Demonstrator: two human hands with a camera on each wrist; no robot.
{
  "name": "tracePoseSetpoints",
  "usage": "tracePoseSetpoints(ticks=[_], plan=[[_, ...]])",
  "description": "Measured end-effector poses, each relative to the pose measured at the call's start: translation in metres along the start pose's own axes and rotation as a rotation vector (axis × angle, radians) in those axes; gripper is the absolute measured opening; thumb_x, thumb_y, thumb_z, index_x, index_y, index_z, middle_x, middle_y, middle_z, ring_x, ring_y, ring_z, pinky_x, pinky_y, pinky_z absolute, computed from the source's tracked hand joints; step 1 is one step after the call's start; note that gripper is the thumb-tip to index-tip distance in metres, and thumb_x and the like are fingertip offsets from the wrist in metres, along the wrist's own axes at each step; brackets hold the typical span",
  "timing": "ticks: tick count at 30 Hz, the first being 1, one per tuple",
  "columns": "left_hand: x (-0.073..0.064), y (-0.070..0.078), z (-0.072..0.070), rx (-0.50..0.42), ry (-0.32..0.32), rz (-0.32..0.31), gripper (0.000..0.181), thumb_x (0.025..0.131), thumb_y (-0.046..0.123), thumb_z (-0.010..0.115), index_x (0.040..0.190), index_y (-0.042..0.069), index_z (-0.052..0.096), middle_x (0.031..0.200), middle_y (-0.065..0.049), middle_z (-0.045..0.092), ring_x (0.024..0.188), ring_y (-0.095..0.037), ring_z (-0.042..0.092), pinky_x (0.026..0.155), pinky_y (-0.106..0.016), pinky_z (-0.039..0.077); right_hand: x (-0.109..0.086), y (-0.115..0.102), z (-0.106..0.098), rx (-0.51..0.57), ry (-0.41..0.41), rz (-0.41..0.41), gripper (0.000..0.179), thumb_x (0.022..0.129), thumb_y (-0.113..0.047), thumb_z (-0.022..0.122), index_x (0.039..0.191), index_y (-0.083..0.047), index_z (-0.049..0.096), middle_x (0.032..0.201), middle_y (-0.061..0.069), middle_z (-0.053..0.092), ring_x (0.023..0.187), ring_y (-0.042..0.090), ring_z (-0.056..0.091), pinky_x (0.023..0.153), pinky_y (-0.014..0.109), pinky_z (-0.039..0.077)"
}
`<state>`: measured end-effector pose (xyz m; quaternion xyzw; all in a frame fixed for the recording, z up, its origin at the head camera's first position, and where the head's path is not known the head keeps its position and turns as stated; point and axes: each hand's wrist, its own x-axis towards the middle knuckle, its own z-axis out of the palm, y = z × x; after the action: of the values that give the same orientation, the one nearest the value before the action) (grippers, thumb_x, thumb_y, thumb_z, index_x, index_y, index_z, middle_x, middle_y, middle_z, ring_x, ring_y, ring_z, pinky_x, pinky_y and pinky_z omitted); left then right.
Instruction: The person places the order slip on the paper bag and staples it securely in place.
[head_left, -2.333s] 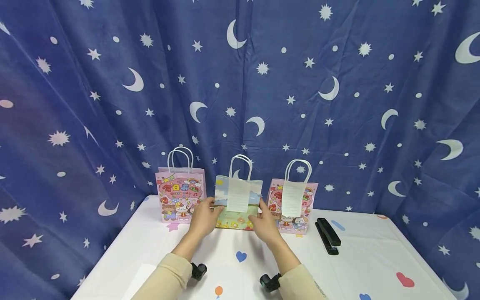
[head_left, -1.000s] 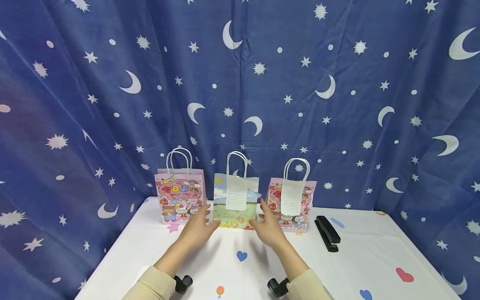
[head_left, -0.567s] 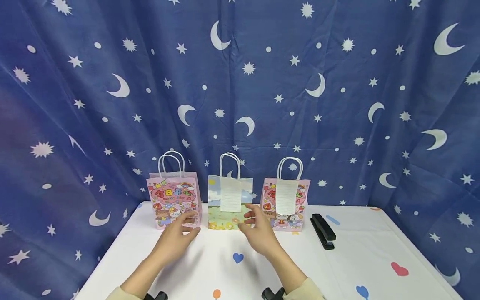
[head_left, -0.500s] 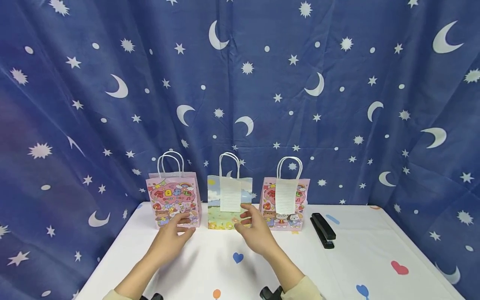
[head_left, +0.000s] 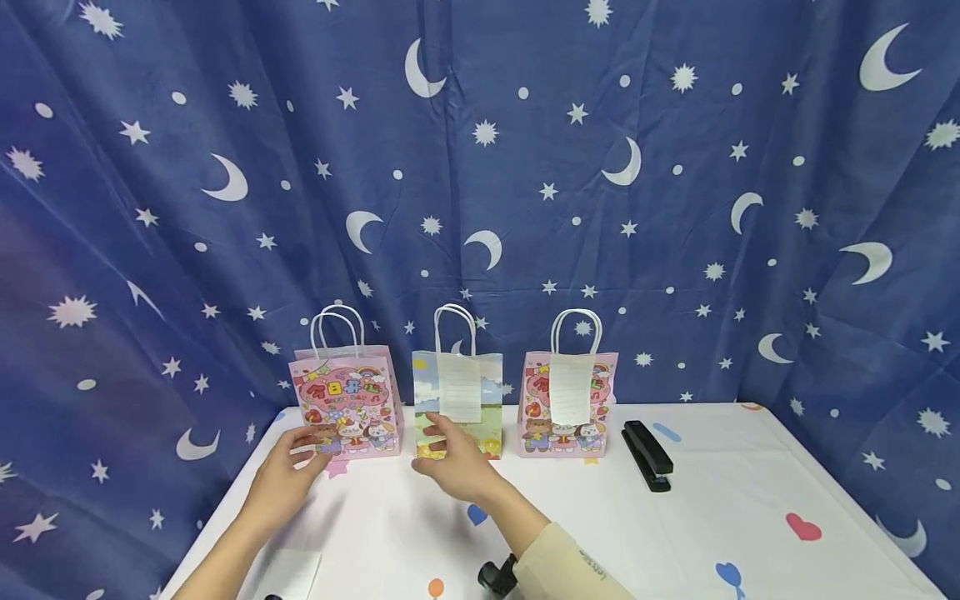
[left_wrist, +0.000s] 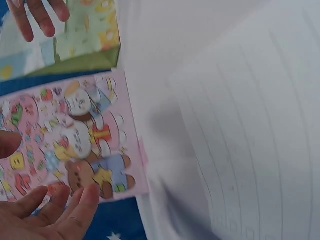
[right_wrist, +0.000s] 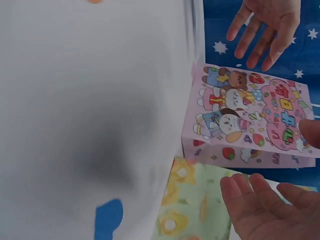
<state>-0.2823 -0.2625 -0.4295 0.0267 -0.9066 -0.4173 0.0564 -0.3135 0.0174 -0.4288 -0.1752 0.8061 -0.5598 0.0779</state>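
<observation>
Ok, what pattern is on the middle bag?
The middle bag: blue, cloudy sky above a green meadow with flowers, clearest in the head view.

Bright head view, dimmer wrist views

In the head view, the right hand [head_left: 459,463] hides part of the middle bag [head_left: 491,417] and the left hand [head_left: 281,477] part of the left bag [head_left: 347,400]. The marks on the middle slip [head_left: 460,389] are too small to read. In the left wrist view, a lined sheet [left_wrist: 255,135] runs past the right edge, blurred.
</observation>
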Motion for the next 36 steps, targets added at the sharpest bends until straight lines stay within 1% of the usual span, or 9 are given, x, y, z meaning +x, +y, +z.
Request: tracePoseSetpoints(ticks=[4, 8, 12, 15, 18, 24, 28, 33, 36], plan=[[0.01, -0.008, -0.007, -0.028, -0.022, -0.077, 0.078, 0.106, 0.034, 0.059, 0.16, -0.004, 0.018, 0.161, -0.031, 0.033, 0.146, -0.052, 0.039, 0.113, -0.063, 0.042, 0.013, -0.004, 0.009, 0.004, -0.033, 0.025, 0.081, 0.09, -0.02, 0.077, 0.16, -0.013, 0.037, 0.153, 0.014, 0.052, 0.136, 0.037, 0.054, 0.102, 0.052, 0.055], [0.021, -0.015, -0.011, -0.032, -0.008, -0.104, 0.079, 0.105, 0.027, 0.057, 0.161, -0.006, 0.013, 0.161, -0.035, 0.03, 0.146, -0.054, 0.036, 0.113, -0.062, 0.043, 0.026, -0.009, 0.019, 0.006, -0.061, 0.035, 0.086, 0.089, -0.02, 0.078, 0.162, -0.014, 0.033, 0.159, 0.015, 0.047, 0.14, 0.039, 0.052, 0.106, 0.054, 0.052], [0.031, -0.019, -0.011, -0.02, 0.007, -0.083, 0.079, 0.105, 0.025, 0.057, 0.161, -0.006, 0.011, 0.159, -0.037, 0.03, 0.144, -0.056, 0.038, 0.112, -0.062, 0.045, 0.038, -0.013, 0.028, 0.03, -0.091, 0.005, 0.089, 0.089, -0.014, 0.078, 0.164, -0.019, 0.03, 0.162, 0.014, 0.043, 0.143, 0.042, 0.049, 0.107, 0.054, 0.052], [0.036, -0.02, -0.01, -0.002, -0.001, -0.052, 0.08, 0.105, 0.026, 0.058, 0.162, -0.005, 0.01, 0.158, -0.039, 0.031, 0.141, -0.058, 0.041, 0.111, -0.062, 0.045, 0.045, -0.014, 0.032, 0.045, -0.105, -0.018, 0.089, 0.088, -0.011, 0.077, 0.164, -0.022, 0.031, 0.16, 0.011, 0.046, 0.142, 0.041, 0.051, 0.107, 0.053, 0.053], [0.037, -0.021, -0.009, 0.03, 0.001, -0.02, 0.077, 0.105, 0.026, 0.058, 0.161, -0.005, 0.013, 0.155, -0.04, 0.035, 0.137, -0.057, 0.047, 0.108, -0.061, 0.048, 0.05, -0.015, 0.036, 0.051, -0.116, -0.026, 0.088, 0.088, -0.009, 0.076, 0.163, -0.023, 0.032, 0.158, 0.009, 0.049, 0.14, 0.039, 0.054, 0.108, 0.051, 0.052], [0.036, -0.021, -0.007, 0.055, -0.003, 0.012, 0.071, 0.106, 0.026, 0.057, 0.16, -0.003, 0.02, 0.15, -0.038, 0.044, 0.13, -0.052, 0.057, 0.095, -0.053, 0.058, 0.052, -0.017, 0.039, 0.042, -0.109, -0.009, 0.087, 0.086, -0.01, 0.078, 0.162, -0.019, 0.034, 0.153, 0.01, 0.053, 0.139, 0.037, 0.054, 0.11, 0.052, 0.05], [0.033, -0.017, -0.01, 0.083, 0.001, 0.042, 0.07, 0.107, 0.028, 0.057, 0.159, -0.004, 0.022, 0.147, -0.039, 0.047, 0.129, -0.053, 0.058, 0.096, -0.055, 0.058, 0.05, -0.019, 0.036, 0.028, -0.093, 0.008, 0.087, 0.086, -0.011, 0.079, 0.161, -0.017, 0.035, 0.153, 0.009, 0.053, 0.139, 0.037, 0.053, 0.111, 0.053, 0.049], [0.023, -0.013, -0.019, 0.163, 0.014, 0.061, 0.076, 0.106, 0.036, 0.058, 0.157, -0.009, 0.023, 0.144, -0.041, 0.049, 0.125, -0.054, 0.06, 0.094, -0.057, 0.058, 0.044, -0.021, 0.034, 0.011, -0.106, -0.002, 0.086, 0.085, -0.014, 0.08, 0.16, -0.019, 0.038, 0.153, 0.008, 0.055, 0.142, 0.035, 0.052, 0.115, 0.054, 0.044], [0.015, -0.013, -0.024, 0.213, 0.034, 0.089, 0.073, 0.106, 0.037, 0.059, 0.153, -0.01, 0.029, 0.14, -0.04, 0.054, 0.12, -0.053, 0.064, 0.087, -0.056, 0.059, 0.039, -0.023, 0.032, -0.013, -0.116, -0.016, 0.086, 0.086, -0.016, 0.08, 0.16, -0.018, 0.037, 0.152, 0.008, 0.056, 0.143, 0.033, 0.051, 0.118, 0.053, 0.042]])
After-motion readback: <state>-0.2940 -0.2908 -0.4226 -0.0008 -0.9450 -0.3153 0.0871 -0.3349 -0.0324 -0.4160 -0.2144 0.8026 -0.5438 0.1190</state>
